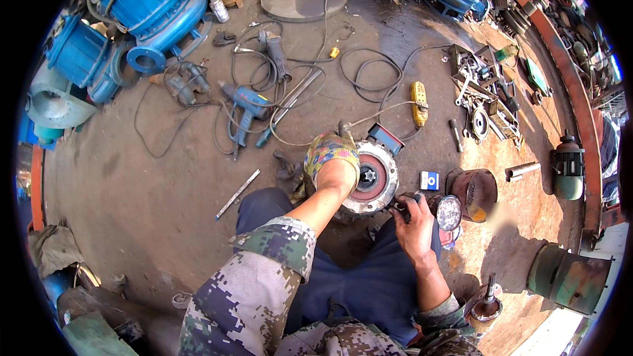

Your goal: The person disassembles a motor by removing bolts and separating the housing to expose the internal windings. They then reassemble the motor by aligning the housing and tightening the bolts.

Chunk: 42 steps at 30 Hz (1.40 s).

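A flanged motor (pixel 368 178) sits well inside the floor's (pixel 132 188) right edge. The gloved left hand (pixel 331 156) curls at its rim, hold unclear; the right hand (pixel 415 229) pinches a small dark part (pixel 398 209) between its fingers.

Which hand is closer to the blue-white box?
Right. The right hand is just below the box in the picture; the left hand is farther, to its left.

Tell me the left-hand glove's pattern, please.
The glove has multicoloured patches, shown best in head view.
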{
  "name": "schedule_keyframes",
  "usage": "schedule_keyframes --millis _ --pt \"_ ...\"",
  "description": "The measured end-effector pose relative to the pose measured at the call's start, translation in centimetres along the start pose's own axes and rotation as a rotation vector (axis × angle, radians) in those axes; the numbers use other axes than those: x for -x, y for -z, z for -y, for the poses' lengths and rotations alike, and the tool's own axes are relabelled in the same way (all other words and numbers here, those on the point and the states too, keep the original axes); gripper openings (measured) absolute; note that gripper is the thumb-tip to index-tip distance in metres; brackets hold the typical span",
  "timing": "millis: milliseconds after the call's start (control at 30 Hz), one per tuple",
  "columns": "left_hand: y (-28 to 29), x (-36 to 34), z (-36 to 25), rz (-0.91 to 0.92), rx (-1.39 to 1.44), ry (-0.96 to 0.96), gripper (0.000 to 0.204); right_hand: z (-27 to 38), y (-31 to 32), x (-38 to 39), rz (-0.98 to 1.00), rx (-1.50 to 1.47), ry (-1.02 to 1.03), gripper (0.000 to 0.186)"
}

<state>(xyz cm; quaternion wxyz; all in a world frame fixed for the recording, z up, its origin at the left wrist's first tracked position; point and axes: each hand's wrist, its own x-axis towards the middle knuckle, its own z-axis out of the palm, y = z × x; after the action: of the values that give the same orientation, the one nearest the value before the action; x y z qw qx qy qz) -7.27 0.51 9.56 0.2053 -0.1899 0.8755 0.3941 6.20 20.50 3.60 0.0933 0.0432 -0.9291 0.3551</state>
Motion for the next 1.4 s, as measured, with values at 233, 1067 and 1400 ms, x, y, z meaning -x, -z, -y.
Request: schedule_keyframes --millis 233,1067,1400 --pt "0.8 0.8 -1.0 0.031 0.025 0.006 0.047 -1.2 -1.0 0.9 -0.069 0.032 0.058 0.025" --pt "-5.2 -3.9 3.3 -0.256 -0.056 -0.180 0.062 0.1 -2.6 1.7 -0.223 0.007 -0.151 0.042" --pt "-1.1 -0.9 0.9 -0.137 0.036 -0.072 0.045 -0.4 -2.4 1.7 -0.175 -0.055 -0.206 0.047"
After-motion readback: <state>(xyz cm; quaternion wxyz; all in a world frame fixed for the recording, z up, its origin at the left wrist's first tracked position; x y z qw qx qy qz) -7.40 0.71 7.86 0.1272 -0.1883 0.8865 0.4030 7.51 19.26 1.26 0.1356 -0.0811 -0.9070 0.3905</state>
